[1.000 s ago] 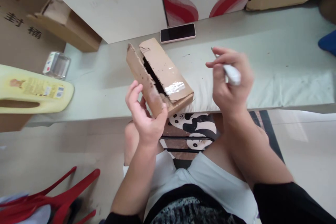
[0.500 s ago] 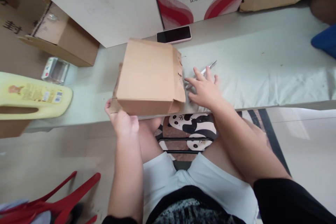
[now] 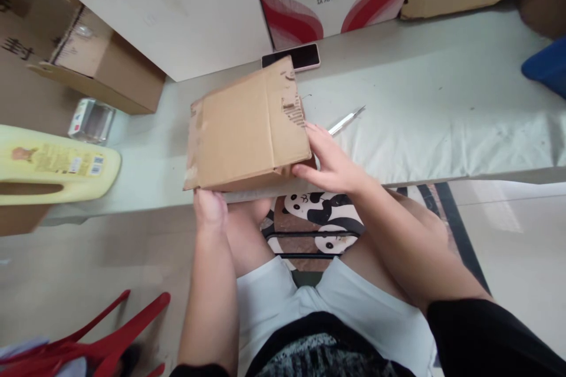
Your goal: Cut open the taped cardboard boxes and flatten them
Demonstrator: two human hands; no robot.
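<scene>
A brown cardboard box (image 3: pixel 239 129) is tilted above the front edge of the covered table, its right end raised and its torn flap showing. My left hand (image 3: pixel 210 206) grips the box at its near left corner, with most fingers hidden beneath it. At the right end, my right hand (image 3: pixel 329 162) has its thumb below and its fingers on the side of the box, closed around that edge. Just beyond the right hand lies a slim white cutter (image 3: pixel 347 120) with a pointed metal tip, touched by nothing.
A phone (image 3: pixel 305 57) lies behind the box, by a white and red carton (image 3: pixel 331 6). At the left are a yellow bottle (image 3: pixel 79 165), a clear container (image 3: pixel 92 121) and an open carton (image 3: pixel 128 76). A blue object (image 3: pixel 548 70) sits far right.
The box has tipped and turned, its right end rising. My right hand has moved left from over the cutter onto the box. My left hand has shifted slightly right beneath the corner.
</scene>
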